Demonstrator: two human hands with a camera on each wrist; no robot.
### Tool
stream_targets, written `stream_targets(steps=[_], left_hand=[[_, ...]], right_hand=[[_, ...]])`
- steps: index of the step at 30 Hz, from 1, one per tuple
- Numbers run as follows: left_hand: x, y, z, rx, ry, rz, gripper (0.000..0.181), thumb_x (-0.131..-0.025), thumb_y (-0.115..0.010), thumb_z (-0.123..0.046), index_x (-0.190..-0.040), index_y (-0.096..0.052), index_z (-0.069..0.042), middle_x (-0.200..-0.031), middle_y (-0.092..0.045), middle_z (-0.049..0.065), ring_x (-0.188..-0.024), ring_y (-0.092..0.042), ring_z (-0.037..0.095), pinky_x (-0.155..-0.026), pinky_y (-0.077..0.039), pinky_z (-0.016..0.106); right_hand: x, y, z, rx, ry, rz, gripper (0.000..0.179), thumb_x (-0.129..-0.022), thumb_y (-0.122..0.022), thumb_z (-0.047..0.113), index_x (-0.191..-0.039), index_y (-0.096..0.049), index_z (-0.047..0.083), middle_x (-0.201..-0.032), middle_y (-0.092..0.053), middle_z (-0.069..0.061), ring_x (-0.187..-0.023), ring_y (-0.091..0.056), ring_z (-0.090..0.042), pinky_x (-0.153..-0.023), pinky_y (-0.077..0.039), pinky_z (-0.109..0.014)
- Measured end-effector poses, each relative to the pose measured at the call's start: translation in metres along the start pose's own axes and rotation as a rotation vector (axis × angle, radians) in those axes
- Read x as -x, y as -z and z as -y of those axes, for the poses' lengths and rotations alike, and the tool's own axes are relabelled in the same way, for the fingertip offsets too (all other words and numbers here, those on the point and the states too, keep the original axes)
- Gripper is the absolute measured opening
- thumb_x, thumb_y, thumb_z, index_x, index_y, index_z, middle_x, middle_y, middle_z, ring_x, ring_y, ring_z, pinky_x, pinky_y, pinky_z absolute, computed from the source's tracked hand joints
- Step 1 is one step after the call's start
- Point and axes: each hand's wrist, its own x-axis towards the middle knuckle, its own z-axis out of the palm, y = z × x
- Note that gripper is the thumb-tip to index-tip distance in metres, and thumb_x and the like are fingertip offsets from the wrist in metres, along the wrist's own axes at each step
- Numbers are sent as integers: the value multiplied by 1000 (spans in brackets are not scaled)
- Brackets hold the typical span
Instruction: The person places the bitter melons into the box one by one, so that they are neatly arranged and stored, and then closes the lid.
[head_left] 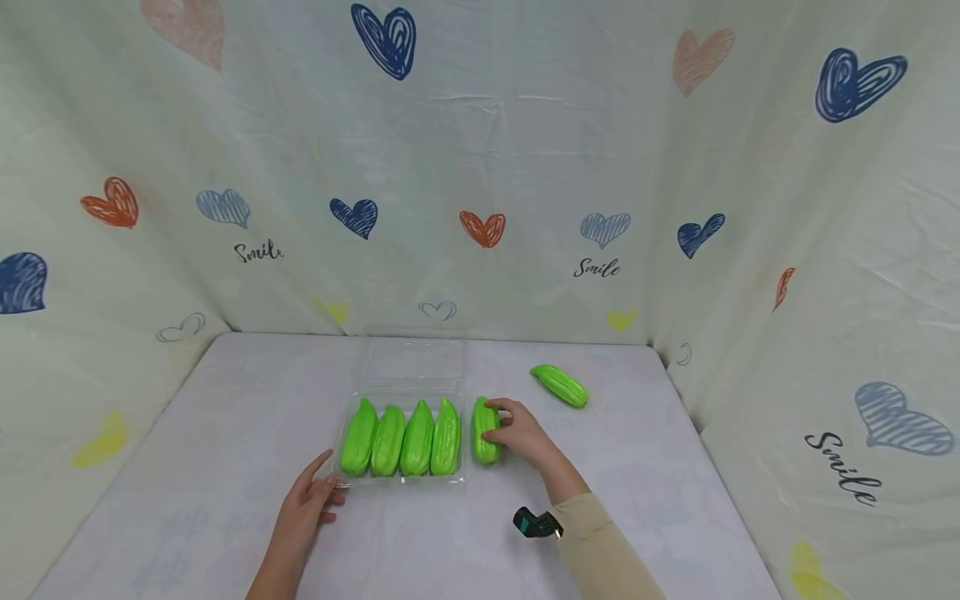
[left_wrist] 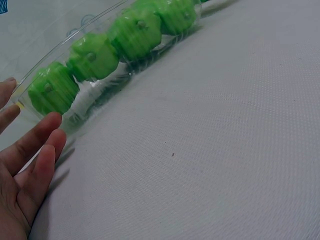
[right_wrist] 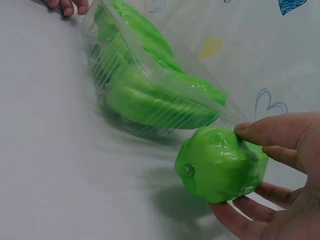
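Observation:
My right hand (head_left: pixel 522 429) grips a glossy green ridged toy gourd (head_left: pixel 482 442) between thumb and fingers, just right of a clear plastic container (head_left: pixel 400 482). In the right wrist view that gourd (right_wrist: pixel 215 165) shows its blunt end with a small nub, and a shadow lies under it. Several like gourds (head_left: pixel 387 442) lie side by side inside the container. Its clear lid (head_left: pixel 412 360) is swung back behind it. My left hand (head_left: pixel 303 500) is at the container's front left corner, fingertips at the wall and fingers loosely extended (left_wrist: pixel 30 165).
One more green gourd (head_left: pixel 560 385) lies on the white-covered table (head_left: pixel 420 550) at the back right. A black device (head_left: pixel 536 523) is at the right sleeve's cuff. Curtains (head_left: pixel 495 150) printed with hearts enclose the table at the back and sides.

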Motion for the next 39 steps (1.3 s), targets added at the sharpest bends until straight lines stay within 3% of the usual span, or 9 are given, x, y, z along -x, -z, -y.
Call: stream_targets(steps=[18,39], left_hand=[[-3,-2,3,-30,-2,-40,55,-102,-50,-24,-152,-32,-10,-97,-69,7,-77,-62,13,-63,-51,26],[-2,-3,4,-15,12,-37,55,-102,-50,-24,-152,-31,-10,-95,-68,5,-79,-62,14,-63,-50,27]], right_hand=[[8,7,16,-49,12,0,60,-80,-79,14,-135,-55,10,-138,-46,-15,-116,-53,-32,-76,-54,-36],[14,-21,50,-76,116,47,58,-81,-78,11,-134,-55,9,-140,-44,-15,-116,-52,-33,-77,-54,-38]])
